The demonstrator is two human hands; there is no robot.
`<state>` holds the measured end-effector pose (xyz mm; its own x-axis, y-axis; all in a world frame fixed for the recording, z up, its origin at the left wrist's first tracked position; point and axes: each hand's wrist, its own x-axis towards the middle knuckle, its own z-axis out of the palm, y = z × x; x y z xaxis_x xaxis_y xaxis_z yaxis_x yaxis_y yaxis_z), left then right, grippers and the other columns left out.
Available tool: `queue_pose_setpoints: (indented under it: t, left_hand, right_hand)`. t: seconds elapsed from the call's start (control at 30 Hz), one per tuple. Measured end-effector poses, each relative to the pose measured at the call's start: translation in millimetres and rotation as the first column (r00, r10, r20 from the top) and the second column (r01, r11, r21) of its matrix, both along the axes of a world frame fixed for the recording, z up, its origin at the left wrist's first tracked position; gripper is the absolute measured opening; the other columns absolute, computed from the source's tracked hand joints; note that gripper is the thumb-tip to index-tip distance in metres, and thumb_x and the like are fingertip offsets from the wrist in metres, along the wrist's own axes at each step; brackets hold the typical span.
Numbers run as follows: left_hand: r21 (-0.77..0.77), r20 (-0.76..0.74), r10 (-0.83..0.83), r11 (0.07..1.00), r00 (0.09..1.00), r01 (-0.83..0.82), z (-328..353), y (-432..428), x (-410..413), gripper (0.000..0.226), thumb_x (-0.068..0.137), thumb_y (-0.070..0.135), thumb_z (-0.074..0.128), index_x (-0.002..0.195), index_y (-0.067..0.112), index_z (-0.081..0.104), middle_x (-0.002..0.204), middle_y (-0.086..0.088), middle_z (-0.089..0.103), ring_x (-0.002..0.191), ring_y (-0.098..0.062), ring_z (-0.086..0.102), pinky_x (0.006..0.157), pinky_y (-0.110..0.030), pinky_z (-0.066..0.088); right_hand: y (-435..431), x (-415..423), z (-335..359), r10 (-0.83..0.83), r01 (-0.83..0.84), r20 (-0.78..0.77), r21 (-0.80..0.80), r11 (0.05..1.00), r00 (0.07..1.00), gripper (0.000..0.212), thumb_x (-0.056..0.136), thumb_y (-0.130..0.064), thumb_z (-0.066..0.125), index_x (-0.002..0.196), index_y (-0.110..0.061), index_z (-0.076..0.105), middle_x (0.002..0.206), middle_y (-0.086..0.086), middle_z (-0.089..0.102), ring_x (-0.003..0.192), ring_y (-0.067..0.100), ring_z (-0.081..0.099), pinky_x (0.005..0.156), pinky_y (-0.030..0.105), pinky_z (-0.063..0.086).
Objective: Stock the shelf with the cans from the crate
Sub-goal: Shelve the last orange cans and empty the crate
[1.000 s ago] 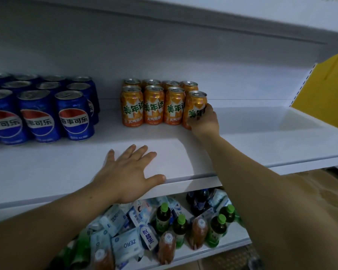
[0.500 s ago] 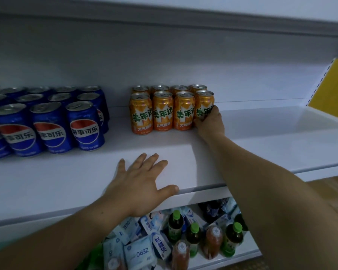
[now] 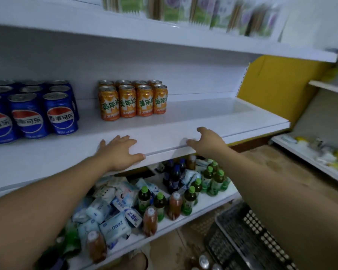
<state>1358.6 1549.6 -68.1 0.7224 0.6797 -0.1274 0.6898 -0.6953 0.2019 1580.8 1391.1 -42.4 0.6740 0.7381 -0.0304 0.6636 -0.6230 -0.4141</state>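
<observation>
Head view, left hand: my left hand (image 3: 119, 152) lies flat on the front edge of the white shelf (image 3: 213, 115), fingers spread, holding nothing.
Right hand: my right hand (image 3: 207, 142) is at the same edge, fingers loosely extended, empty.
Orange cans: eight orange cans (image 3: 133, 101) stand upright in two rows at the back of the shelf, well apart from both hands.
Blue cans: blue cans (image 3: 29, 114) stand left of them.
Crate: a dark crate (image 3: 248, 240) sits on the floor under my right arm.
</observation>
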Motion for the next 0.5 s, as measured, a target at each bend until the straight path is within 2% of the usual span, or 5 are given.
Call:
queue_pose_setpoints:
  t: [0.07,0.17,0.27,0.37,0.5]
  left_hand:
    - [-0.014,0.058,-0.076,0.997,0.995,0.077,4,-22,8,0.077,0.087,0.068,0.043,0.15,0.026,0.027,0.16,0.001,0.018,0.146,-0.021,0.017,0.118,-0.049,0.013]
    - [-0.003,0.159,-0.286,0.957,0.945,0.29,-1,-83,22,0.07,0.089,0.057,0.052,0.147,0.022,0.035,0.157,-0.004,0.027,0.142,-0.023,0.026,0.117,-0.041,0.021]
    - [0.01,0.158,-0.465,0.883,0.871,0.469,-27,-145,34,0.067,0.091,0.051,0.053,0.148,0.023,0.033,0.159,-0.001,0.022,0.146,-0.019,0.018,0.119,-0.039,0.016]
    - [-0.118,0.086,-0.519,0.842,0.851,0.526,-74,-189,40,0.068,0.092,0.052,0.053,0.149,0.023,0.029,0.16,0.001,0.018,0.146,-0.019,0.017,0.118,-0.042,0.019]
    - [-0.316,0.029,-0.555,0.784,0.832,0.534,-154,-222,42,0.068,0.09,0.046,0.058,0.147,0.017,0.034,0.155,-0.003,0.029,0.141,-0.022,0.028,0.113,-0.033,0.027]
  right_hand:
    - [-42,-5,-2,-0.049,0.049,-0.001,-0.035,0.998,0.999,0.076,0.092,-0.054,0.051,0.151,-0.016,0.023,0.136,0.012,0.05,0.1,0.029,0.057,0.073,0.032,0.04]
    - [-95,-19,-15,-0.132,0.13,-0.024,-0.056,0.99,0.991,0.077,0.092,-0.054,0.053,0.151,-0.015,0.024,0.142,0.012,0.046,0.1,0.027,0.058,0.07,0.032,0.044]
    - [-144,-35,-38,-0.204,0.2,-0.063,-0.066,0.978,0.977,0.074,0.094,-0.052,0.053,0.152,-0.017,0.024,0.149,0.009,0.04,0.118,0.03,0.052,0.077,0.032,0.042]
    - [-186,-45,-76,-0.266,0.248,-0.171,-0.118,0.961,0.949,0.067,0.095,-0.048,0.054,0.149,-0.017,0.029,0.143,0.008,0.046,0.113,0.029,0.055,0.078,0.036,0.044]
    - [-227,-49,-147,-0.357,0.31,-0.216,-0.224,0.924,0.909,0.064,0.092,-0.05,0.056,0.143,-0.015,0.039,0.132,0.01,0.055,0.104,0.024,0.057,0.081,0.033,0.048]
